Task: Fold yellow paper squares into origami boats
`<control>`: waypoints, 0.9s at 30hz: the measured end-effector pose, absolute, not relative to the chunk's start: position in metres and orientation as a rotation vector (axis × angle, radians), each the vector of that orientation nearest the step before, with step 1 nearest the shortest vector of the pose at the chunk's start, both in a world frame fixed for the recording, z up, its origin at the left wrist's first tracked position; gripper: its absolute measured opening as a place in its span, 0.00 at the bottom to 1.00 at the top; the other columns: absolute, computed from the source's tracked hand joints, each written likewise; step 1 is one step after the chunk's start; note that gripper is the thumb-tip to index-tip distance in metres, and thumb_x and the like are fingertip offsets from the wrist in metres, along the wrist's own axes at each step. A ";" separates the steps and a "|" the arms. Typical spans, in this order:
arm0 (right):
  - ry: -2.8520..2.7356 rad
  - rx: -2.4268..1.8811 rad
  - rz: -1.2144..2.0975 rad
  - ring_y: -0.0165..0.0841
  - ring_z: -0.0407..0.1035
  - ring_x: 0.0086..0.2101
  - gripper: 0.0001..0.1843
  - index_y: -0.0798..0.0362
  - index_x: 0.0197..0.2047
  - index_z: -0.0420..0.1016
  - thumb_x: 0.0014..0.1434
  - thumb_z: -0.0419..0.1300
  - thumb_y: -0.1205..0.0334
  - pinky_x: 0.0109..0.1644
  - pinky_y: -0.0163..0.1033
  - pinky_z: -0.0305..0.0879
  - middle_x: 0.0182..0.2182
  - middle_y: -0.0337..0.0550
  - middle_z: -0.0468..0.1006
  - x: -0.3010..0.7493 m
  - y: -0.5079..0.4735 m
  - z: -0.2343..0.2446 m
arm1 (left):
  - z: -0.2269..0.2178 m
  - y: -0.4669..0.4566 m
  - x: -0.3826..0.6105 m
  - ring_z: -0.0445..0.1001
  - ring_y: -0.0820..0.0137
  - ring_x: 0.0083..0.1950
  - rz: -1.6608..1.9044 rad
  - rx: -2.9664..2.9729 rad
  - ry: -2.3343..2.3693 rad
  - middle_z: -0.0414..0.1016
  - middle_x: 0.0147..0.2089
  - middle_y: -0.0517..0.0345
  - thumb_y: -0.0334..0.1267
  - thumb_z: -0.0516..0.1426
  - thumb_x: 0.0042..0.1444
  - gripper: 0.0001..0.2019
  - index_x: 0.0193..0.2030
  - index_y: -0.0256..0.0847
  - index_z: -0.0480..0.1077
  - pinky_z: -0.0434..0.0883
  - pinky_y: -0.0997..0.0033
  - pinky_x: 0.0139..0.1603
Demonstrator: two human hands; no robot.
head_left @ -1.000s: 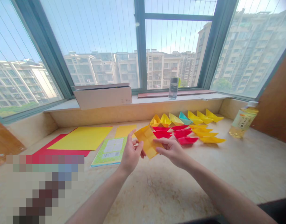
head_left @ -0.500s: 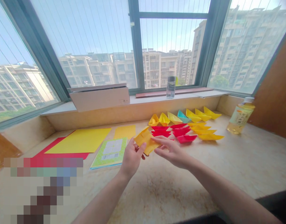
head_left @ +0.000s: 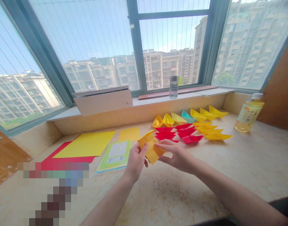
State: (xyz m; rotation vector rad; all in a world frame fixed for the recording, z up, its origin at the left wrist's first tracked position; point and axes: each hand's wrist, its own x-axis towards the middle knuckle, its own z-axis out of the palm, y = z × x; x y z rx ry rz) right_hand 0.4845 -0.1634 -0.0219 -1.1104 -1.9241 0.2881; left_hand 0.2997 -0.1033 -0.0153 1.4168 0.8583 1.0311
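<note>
Okay, so here's the layout on this stone counter (head_left: pixel 264 157): paper boats (head_left: pixel 178 118) sit in rows toward the back, near the wall under the window. Paper sheets (head_left: pixel 84 144) lie off to the left, with a paper packet (head_left: pixel 114 156) just in front of them. The folded paper (head_left: pixel 150 145) is between the left hand (head_left: pixel 135 163) and right hand (head_left: pixel 177 156), just in front of the boats. A plastic drink bottle (head_left: pixel 249 113) stands far right. Up on the windowsill (head_left: pixel 153 101), a cardboard box (head_left: pixel 103 102) sits left of a water bottle (head_left: pixel 173 87).

Creased yellow-orange origami paper (head_left: pixel 150 145), partly folded with angular points, held in mid-air
</note>
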 end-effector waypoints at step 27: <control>-1.710 -1.255 0.096 0.38 0.74 0.35 0.07 0.50 0.39 0.75 0.63 0.55 0.63 0.40 0.42 0.69 0.36 0.44 0.81 0.481 -0.164 -0.019 | -0.009 -0.113 0.301 0.73 0.71 0.24 0.906 1.601 0.706 0.75 0.27 0.54 0.47 0.56 0.59 0.15 0.35 0.33 0.72 0.69 0.75 0.21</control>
